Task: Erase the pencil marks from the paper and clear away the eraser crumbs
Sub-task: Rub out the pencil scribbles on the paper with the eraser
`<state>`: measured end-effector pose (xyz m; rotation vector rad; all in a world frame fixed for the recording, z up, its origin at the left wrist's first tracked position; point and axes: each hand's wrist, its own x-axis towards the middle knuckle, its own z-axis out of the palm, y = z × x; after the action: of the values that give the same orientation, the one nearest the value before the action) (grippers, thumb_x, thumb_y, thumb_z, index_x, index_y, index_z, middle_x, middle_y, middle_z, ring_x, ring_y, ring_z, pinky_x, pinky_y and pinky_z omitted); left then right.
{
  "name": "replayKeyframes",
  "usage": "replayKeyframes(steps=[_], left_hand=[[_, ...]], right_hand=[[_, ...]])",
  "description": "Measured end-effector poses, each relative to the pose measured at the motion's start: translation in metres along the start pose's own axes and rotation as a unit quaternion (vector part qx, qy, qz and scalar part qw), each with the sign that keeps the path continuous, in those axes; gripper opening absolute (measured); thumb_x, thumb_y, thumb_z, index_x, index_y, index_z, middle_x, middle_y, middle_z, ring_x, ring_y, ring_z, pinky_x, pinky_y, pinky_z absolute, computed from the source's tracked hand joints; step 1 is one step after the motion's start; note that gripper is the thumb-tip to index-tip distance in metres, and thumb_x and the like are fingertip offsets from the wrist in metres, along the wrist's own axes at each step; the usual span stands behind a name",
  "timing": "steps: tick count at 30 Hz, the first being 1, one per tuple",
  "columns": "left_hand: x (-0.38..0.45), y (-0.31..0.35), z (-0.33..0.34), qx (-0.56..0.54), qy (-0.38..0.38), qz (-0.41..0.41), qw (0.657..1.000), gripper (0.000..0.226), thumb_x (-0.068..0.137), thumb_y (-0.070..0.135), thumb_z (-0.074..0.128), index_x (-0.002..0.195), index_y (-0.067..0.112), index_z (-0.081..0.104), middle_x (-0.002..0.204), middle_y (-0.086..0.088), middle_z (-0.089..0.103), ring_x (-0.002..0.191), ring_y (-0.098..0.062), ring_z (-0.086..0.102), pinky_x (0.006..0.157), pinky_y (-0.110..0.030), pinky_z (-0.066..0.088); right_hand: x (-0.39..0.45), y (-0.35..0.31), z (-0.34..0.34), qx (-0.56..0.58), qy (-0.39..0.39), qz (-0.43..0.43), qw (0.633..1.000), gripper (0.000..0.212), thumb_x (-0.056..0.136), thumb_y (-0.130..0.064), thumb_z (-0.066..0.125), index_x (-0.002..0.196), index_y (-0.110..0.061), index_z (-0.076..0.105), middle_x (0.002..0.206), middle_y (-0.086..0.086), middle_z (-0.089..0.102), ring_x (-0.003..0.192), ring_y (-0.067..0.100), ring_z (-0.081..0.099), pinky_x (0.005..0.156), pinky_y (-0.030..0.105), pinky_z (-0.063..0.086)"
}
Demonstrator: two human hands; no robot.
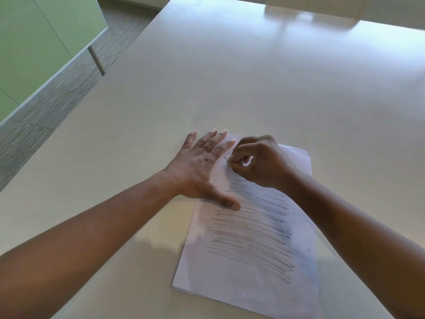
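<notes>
Erasing is the step in hand, and by the look of the sheet it has only begun. The paper (250,238) lies at a slant on the pale worktop (230,77), near the person, with what may be more sheets under it — a second edge shows at the far right corner. Dense pencil marks (250,229) run in rows across most of the page; only the far strip, by the hands, looks pale and rubbed.

The left hand (202,166) lies flat with fingers spread and straight, its fingertips on the far left corner of the sheet and its thumb pressing the left margin beside the scribble. It holds nothing and simply pins the page down.

The right hand (257,160) is curled tight at the far end of the sheet, fingers and thumb pinching a small white thing that I take to be the eraser (247,161), though too little of it shows to be sure. Its tip meets the paper just above the first row of marks. A few dark specks — likely eraser crumbs (226,157) — lie between the two hands.

Nearly all the marks remain, so the next move calls for short firm strokes worked row by row toward the person, with the left hand shifting down the margin to keep the paper taut so it does not crease or slide. Sweeping the crumbs off can wait until the rows are gone.
</notes>
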<state>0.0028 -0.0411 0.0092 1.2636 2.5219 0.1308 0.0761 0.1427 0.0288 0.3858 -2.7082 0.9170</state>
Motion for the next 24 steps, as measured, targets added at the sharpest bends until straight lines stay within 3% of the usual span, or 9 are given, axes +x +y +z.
replayKeyframes(steps=[3,8,12,17,21,24], left_hand=[[0.001,0.001,0.001,0.000,-0.001,-0.003,1.000,0.154,0.039,0.112,0.034,0.162,0.033,-0.016,0.169,0.009,-0.023,0.153,-0.009,-0.028,0.124,-0.053,-0.016],[0.001,0.002,0.000,-0.001,-0.005,-0.003,1.000,0.155,0.038,0.111,0.033,0.162,0.034,-0.016,0.169,0.009,-0.023,0.153,-0.009,-0.028,0.124,-0.053,-0.016],[-0.002,0.002,-0.001,-0.015,0.009,0.007,1.000,0.155,0.039,0.111,0.036,0.163,0.032,-0.011,0.169,0.007,-0.026,0.152,-0.009,-0.030,0.124,-0.054,-0.015],[-0.016,0.006,0.004,-0.029,0.024,0.030,0.999,0.153,0.041,0.111,0.041,0.164,0.034,-0.009,0.169,0.008,-0.027,0.151,-0.009,-0.033,0.125,-0.053,-0.015],[-0.028,0.009,0.010,-0.007,0.021,0.023,0.999,0.150,0.044,0.111,0.039,0.163,0.033,-0.012,0.169,0.008,-0.025,0.151,-0.006,-0.032,0.125,-0.052,-0.013],[-0.030,0.010,0.011,0.004,0.021,0.014,1.000,0.152,0.044,0.112,0.035,0.163,0.031,-0.012,0.169,0.009,-0.024,0.151,-0.005,-0.031,0.125,-0.051,-0.012]], right_hand=[[-0.008,-0.007,-0.004,0.009,-0.050,0.004,0.999,0.012,0.072,-0.005,0.077,0.063,-0.012,0.073,0.065,-0.004,0.066,0.057,0.012,0.060,0.057,0.033,0.051],[-0.005,-0.012,-0.004,-0.010,-0.053,0.045,0.998,0.014,0.072,-0.008,0.074,0.060,-0.014,0.071,0.062,-0.006,0.063,0.057,0.018,0.058,0.056,0.035,0.050],[-0.004,-0.021,-0.005,-0.032,-0.061,0.058,0.996,0.015,0.074,-0.005,0.075,0.061,-0.012,0.072,0.061,-0.005,0.061,0.055,0.017,0.056,0.053,0.020,0.042],[-0.004,-0.025,-0.002,-0.054,-0.046,0.058,0.996,0.016,0.075,-0.006,0.072,0.062,-0.016,0.072,0.062,-0.008,0.059,0.053,0.018,0.055,0.054,0.023,0.044],[-0.009,-0.032,-0.007,-0.089,-0.038,0.056,0.994,0.015,0.076,-0.010,0.072,0.063,-0.017,0.072,0.065,-0.004,0.066,0.054,0.014,0.052,0.054,0.003,0.033],[-0.012,-0.030,-0.003,-0.090,-0.013,0.044,0.995,0.017,0.073,-0.008,0.073,0.059,-0.017,0.070,0.063,-0.004,0.064,0.053,0.014,0.050,0.055,0.004,0.035]])
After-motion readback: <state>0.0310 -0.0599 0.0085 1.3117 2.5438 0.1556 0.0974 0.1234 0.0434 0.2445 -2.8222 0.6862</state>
